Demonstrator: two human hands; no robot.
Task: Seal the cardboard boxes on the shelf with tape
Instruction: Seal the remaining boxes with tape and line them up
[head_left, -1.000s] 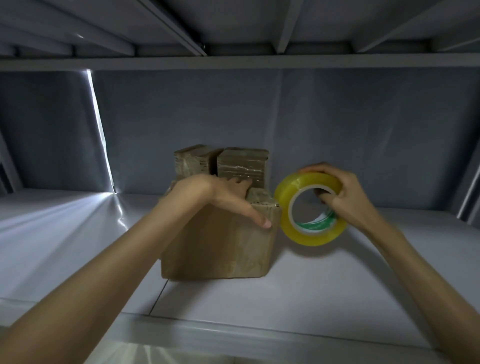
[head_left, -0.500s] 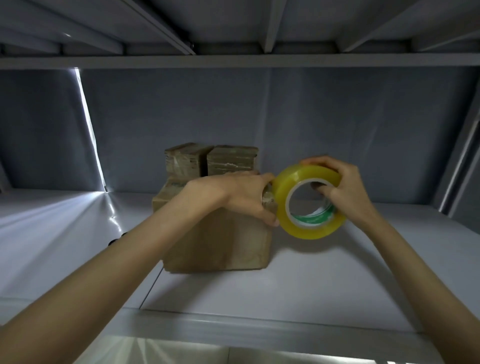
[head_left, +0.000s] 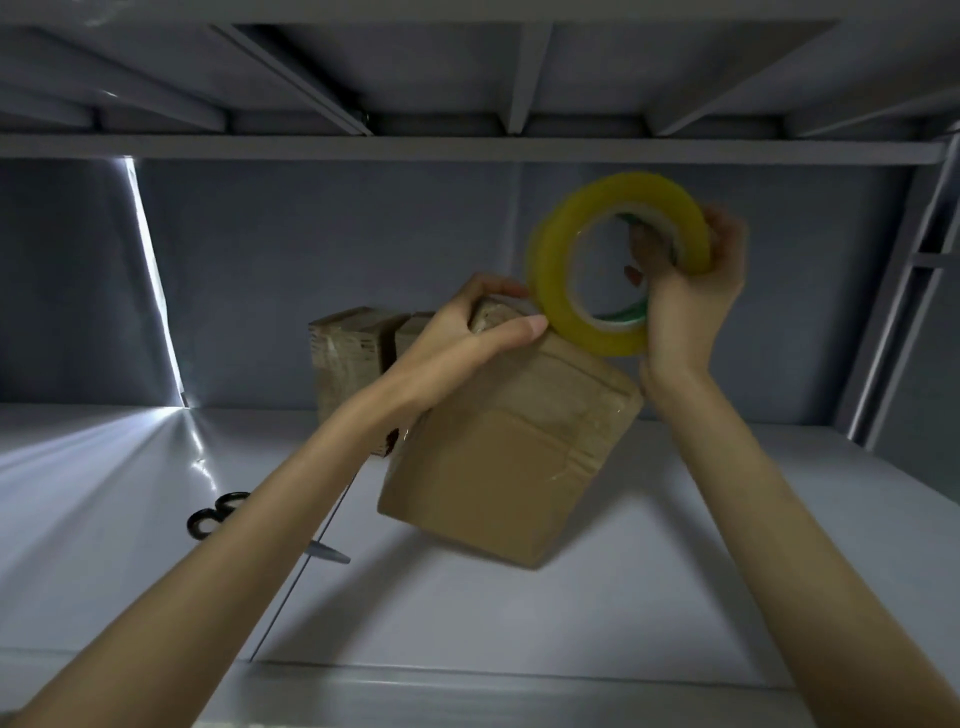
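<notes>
Taking the box (head_left: 511, 452) as the landmark: nearest the viewer, in front of it and to its left, scissors (head_left: 218, 514) lie on the shelf (head_left: 519, 613), their blades partly hidden under the person's left forearm. They are within reach but easy to knock off the front edge if that arm sweeps back.

The box itself is tipped, resting on a lower edge or corner with its top leaning away and to the right; it is not flat on the shelf. The left hand (head_left: 467, 338) grips its upper left corner, fingers curled over the top and thumb stretched along the near face toward the roll. That one grip appears to be all that steadies the box, so a hard pull on the tape could twist it out of the fingers or slide the bottom edge along the smooth shelf.

Just above the box's top right, the tape (head_left: 618, 262) roll touches or nearly touches the top edge. The right hand (head_left: 685, 291) holds it closed, thumb over the outer rim and fingers through the core. Whether a free end is already stuck to the cardboard cannot be told. If it is not pressed down, it may peel back when the roll is drawn away; clear tape may also wrinkle or run crooked off the seam on a tilted surface.

Behind the box, to its left, other boxes (head_left: 353, 358) stand against the back wall; a slip could shove into them.
</notes>
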